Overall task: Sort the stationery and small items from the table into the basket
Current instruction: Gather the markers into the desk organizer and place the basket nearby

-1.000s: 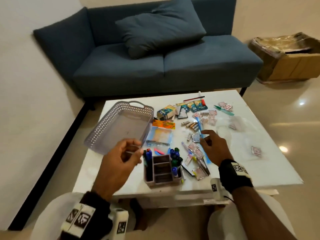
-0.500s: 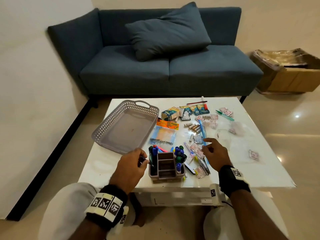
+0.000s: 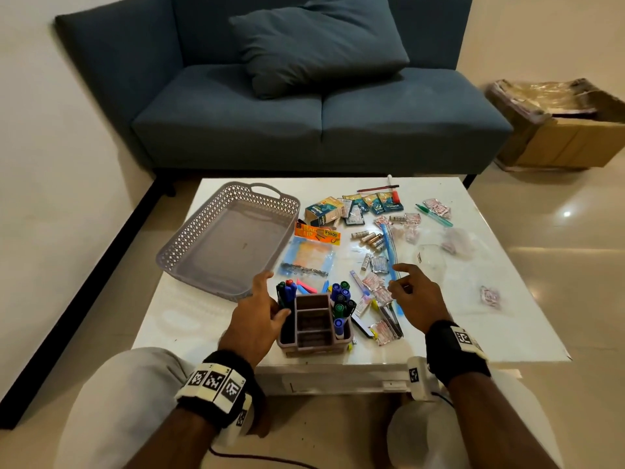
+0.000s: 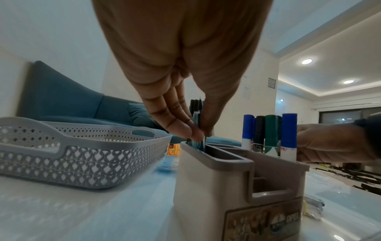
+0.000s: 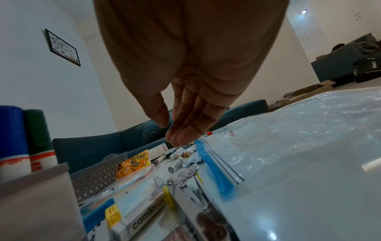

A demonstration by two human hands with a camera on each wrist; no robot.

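Observation:
An empty grey perforated basket (image 3: 233, 238) (image 4: 82, 156) lies on the left of the white table (image 3: 473, 333). In front of it stands a beige pen organizer (image 3: 314, 323) (image 4: 216, 179) with markers (image 3: 340, 302) (image 4: 270, 133) on its right side. My left hand (image 3: 277, 296) (image 4: 201, 136) pinches thin dark pens (image 4: 195, 110) that stand in the organizer's left compartment. Just above several small foil packets (image 3: 375, 286) and a zip bag's blue strip (image 3: 389, 245) (image 5: 214, 169) hovers my right hand (image 3: 397, 279) (image 5: 171, 133). Its fingers are relaxed and hold nothing.
Loose items cover the table's middle: an orange bag-clip packet (image 3: 316, 231) (image 5: 134, 163), batteries (image 3: 370, 238), small boxes (image 3: 323, 211), a green pen (image 3: 434, 214) and a Camlin box (image 5: 144, 216). A blue sofa (image 3: 304, 123) stands behind the table, and a cardboard box (image 3: 568, 130) at the far right.
My left hand came back from beside the basket with a thin pen and lowered onto the organizer's left compartment. The right hand stayed over the packets.

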